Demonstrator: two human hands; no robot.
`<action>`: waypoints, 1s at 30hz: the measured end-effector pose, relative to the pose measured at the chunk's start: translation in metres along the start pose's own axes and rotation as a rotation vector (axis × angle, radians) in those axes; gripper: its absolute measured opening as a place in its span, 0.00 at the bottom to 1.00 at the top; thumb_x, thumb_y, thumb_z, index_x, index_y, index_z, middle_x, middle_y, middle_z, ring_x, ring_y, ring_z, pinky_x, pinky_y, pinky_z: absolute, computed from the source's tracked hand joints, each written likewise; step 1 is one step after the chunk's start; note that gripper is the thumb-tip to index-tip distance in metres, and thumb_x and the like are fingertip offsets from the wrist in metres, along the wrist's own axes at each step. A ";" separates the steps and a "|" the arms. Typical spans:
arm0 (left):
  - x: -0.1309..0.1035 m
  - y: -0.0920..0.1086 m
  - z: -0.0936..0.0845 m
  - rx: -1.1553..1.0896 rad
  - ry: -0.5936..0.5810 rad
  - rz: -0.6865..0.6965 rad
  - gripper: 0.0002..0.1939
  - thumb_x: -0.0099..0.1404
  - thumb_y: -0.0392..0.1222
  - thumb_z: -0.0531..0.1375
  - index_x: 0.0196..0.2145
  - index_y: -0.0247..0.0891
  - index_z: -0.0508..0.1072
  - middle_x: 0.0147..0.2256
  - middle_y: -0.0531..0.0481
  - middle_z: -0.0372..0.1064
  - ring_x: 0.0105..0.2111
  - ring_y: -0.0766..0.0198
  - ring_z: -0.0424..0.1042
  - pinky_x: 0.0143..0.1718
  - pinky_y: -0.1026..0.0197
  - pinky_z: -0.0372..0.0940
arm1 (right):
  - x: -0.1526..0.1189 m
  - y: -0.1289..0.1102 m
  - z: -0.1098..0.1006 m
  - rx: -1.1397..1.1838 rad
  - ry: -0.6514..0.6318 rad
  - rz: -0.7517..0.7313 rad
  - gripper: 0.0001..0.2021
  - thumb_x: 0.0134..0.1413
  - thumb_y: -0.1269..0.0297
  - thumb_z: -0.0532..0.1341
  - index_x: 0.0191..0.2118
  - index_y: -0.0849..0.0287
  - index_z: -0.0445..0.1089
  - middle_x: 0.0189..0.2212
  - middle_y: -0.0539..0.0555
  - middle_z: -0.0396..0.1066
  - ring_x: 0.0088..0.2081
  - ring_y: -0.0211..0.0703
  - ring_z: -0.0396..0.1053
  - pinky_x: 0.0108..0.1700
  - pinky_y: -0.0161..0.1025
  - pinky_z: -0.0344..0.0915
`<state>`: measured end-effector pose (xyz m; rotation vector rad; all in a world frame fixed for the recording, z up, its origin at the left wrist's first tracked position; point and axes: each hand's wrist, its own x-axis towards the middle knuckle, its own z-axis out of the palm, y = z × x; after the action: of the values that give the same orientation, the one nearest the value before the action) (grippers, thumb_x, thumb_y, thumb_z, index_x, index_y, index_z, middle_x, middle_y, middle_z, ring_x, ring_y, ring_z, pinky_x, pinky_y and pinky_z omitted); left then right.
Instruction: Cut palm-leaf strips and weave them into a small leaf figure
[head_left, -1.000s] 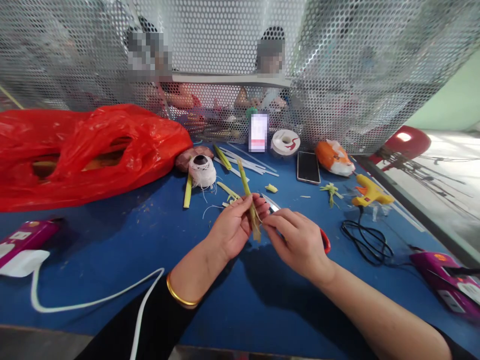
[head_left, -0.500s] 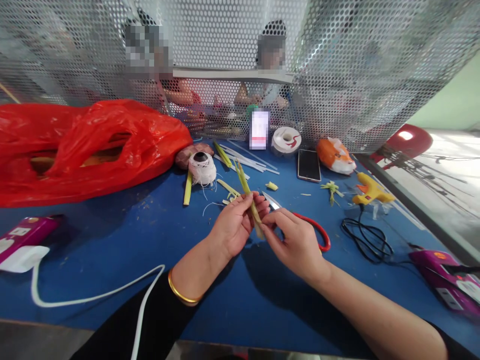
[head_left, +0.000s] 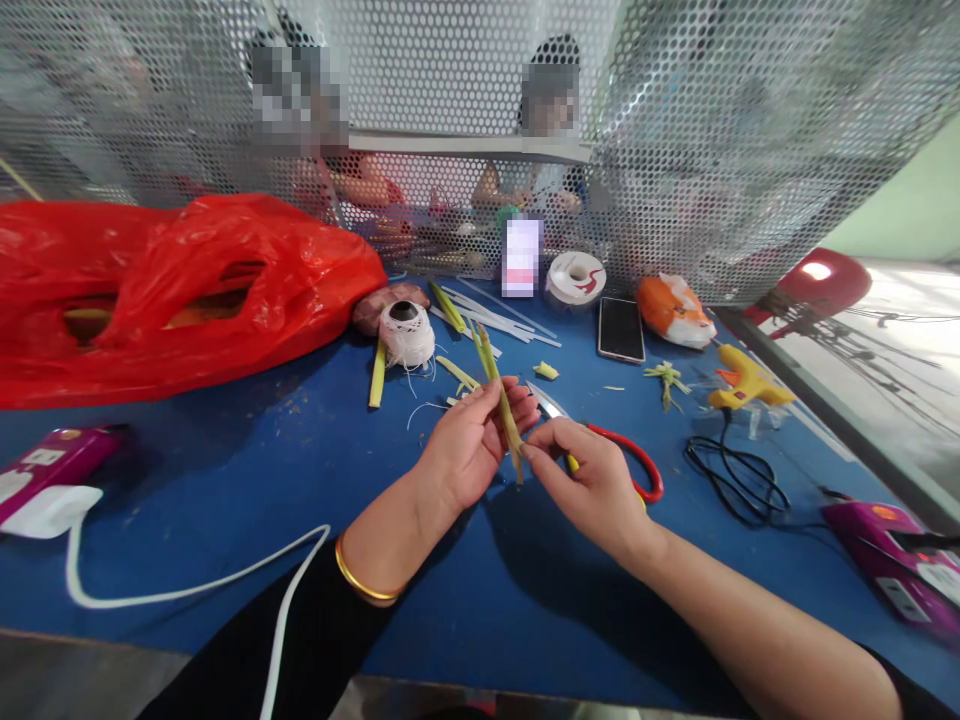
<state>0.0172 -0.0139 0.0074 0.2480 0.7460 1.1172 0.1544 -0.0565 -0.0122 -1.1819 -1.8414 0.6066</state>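
Observation:
A thin green plant stalk (head_left: 504, 405) lies slantwise across the fingers of my left hand (head_left: 469, 445), palm up, with the thumb pressing on it. The stalk's lower end looks pale and frayed. My right hand (head_left: 592, 485) pinches that lower end between thumb and fingertips. Partly behind my right hand are scissors with red handles (head_left: 637, 450), their blades pointing up and left. Pale leaf strips and a small yellow-green piece (head_left: 546, 371) lie beyond the hands. A ball of white string (head_left: 407, 335) sits to the left of them.
A red plastic bag (head_left: 285, 260) fills the back left. A ribbon spool (head_left: 576, 280), dark phone (head_left: 621, 329), orange packet (head_left: 675, 310) and yellow glue gun (head_left: 746, 380) stand or lie right. White cable (head_left: 202, 588) crosses the front left. People sit behind the mesh.
My right fingers have shifted slightly at the stalk's lower end, whose frayed tip now hangs more freely and points down. The view has moved a little.

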 end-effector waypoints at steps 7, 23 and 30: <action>0.002 0.006 -0.001 -0.044 0.024 0.005 0.11 0.71 0.31 0.51 0.33 0.30 0.71 0.27 0.49 0.72 0.27 0.68 0.75 0.35 0.62 0.72 | 0.001 0.008 -0.006 -0.203 -0.100 -0.183 0.15 0.51 0.56 0.68 0.37 0.58 0.66 0.31 0.51 0.70 0.31 0.41 0.68 0.32 0.37 0.63; 0.000 0.006 -0.001 -0.001 -0.003 -0.008 0.10 0.70 0.32 0.52 0.38 0.29 0.74 0.27 0.49 0.71 0.26 0.67 0.73 0.33 0.62 0.70 | 0.001 0.009 -0.005 -0.418 -0.062 -0.284 0.14 0.56 0.52 0.64 0.36 0.58 0.64 0.32 0.52 0.71 0.31 0.42 0.68 0.30 0.38 0.61; 0.000 0.004 -0.002 0.032 -0.031 -0.043 0.10 0.70 0.33 0.53 0.40 0.29 0.74 0.26 0.50 0.70 0.24 0.69 0.72 0.30 0.65 0.69 | 0.001 0.009 -0.002 -0.424 -0.040 -0.286 0.14 0.58 0.51 0.61 0.34 0.58 0.64 0.30 0.52 0.71 0.29 0.42 0.68 0.30 0.38 0.60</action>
<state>0.0126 -0.0126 0.0080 0.2741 0.7388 1.0589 0.1606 -0.0516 -0.0171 -1.1414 -2.1908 0.0784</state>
